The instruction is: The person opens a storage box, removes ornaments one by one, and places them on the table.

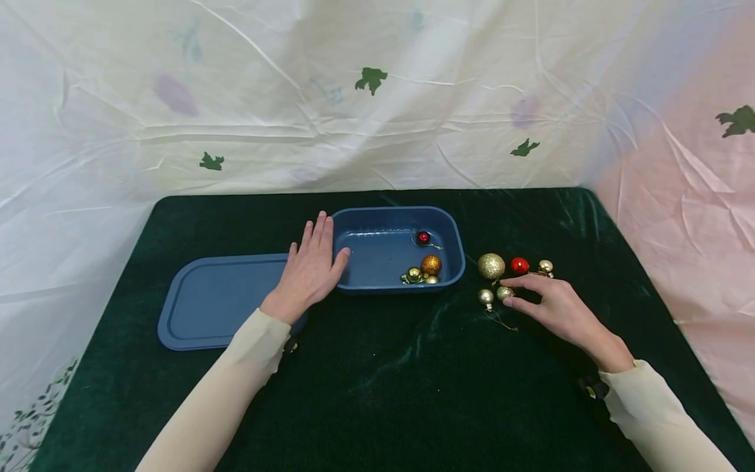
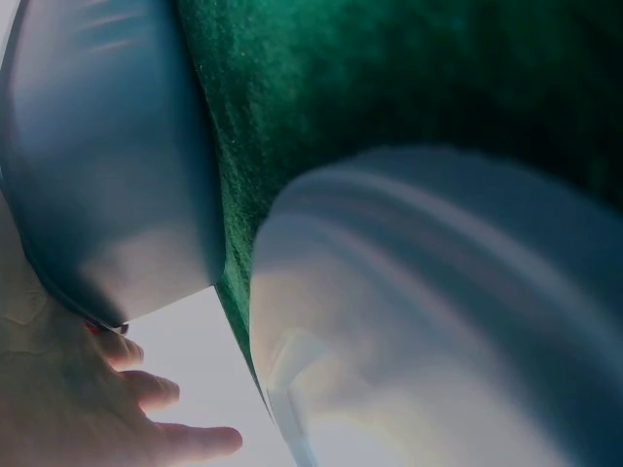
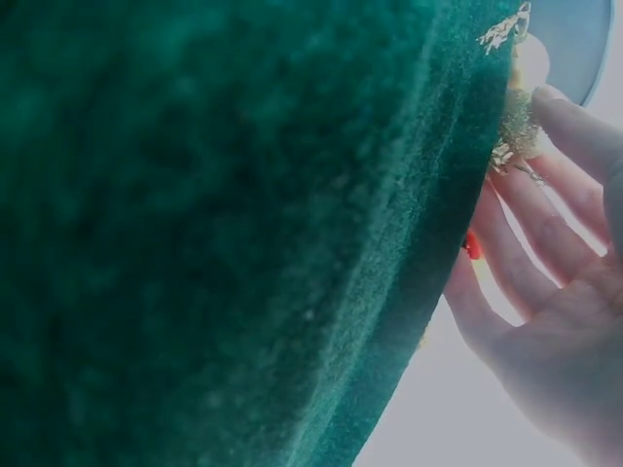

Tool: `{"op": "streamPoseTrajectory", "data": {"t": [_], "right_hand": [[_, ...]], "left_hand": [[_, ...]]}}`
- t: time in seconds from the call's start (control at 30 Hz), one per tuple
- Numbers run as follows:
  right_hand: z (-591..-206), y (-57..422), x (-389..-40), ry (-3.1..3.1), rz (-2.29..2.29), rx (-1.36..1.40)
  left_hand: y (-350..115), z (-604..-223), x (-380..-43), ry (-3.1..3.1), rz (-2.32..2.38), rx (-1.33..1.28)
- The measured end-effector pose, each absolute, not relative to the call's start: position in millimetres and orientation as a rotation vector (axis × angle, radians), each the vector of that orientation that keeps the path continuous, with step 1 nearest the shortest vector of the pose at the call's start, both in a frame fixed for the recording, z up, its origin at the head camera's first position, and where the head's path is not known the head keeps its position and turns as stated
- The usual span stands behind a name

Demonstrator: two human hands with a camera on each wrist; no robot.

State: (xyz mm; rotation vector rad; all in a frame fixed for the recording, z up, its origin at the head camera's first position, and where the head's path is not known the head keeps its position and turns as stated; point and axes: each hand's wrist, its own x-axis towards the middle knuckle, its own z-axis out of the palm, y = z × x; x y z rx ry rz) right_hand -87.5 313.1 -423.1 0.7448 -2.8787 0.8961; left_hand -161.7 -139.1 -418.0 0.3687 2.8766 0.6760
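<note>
At the left side of the table [image 1: 377, 393], a blue lid [image 1: 221, 295] lies flat, and the left arm passes over its right part. Next comes the left hand [image 1: 310, 263]: its grip is open, with the fingers extended along the left end of the blue box [image 1: 377, 288] and the thumb at the rim. It seems to steady the box.

The box is uncovered. Toward its right end, it contains a dark red ball [image 1: 423, 238], an orange glitter ball [image 1: 432, 265] and some small gold balls [image 1: 415, 274] near the front wall.

To the right of the box, on the table, there are a large glitter ball [image 1: 491, 266] and, nearer to the person, a pale gold ball [image 1: 485, 297] with a string. Just beside it is the small glitter ball [image 1: 504, 293], which the right hand [image 1: 557, 308] pinches between thumb and forefinger. Behind this hand lie a red ball [image 1: 520, 265] and a little gold ball [image 1: 545, 265].

The step in hand appears to be picking up one ball for the box. The next move probably calls for lifting it, without catching the neighbouring string, and carrying it leftward over the rim.
</note>
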Motion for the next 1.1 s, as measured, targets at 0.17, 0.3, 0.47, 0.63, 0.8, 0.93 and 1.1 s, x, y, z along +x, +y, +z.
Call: {"op": "streamPoseTrajectory", "data": {"t": [0.17,0.3,0.47,0.63,0.8,0.93,1.1], "right_hand": [[-424,313,-89,-2.923,0.899,0.738],[-424,314,-88,-2.956,0.860,0.717],[-419,314,-84,-2.912,0.807,0.691],[-413,308,-81,-2.795,0.787,0.675],[-407,295,-82,-2.683,0.812,0.653],[-403,282,-82,-2.617,0.838,0.631],[-398,269,-86,-2.562,0.883,0.648]], "left_hand": [[-139,-417,-161,2.875,0.670,0.370],[-139,-417,-162,2.877,0.660,0.373],[-139,-417,-162,2.878,0.659,0.381],[-140,-417,-161,2.880,0.662,0.376],[-139,-418,-161,2.884,0.665,0.372],[-139,-418,-161,2.884,0.673,0.372],[-139,-418,-161,2.886,0.676,0.370]]}}
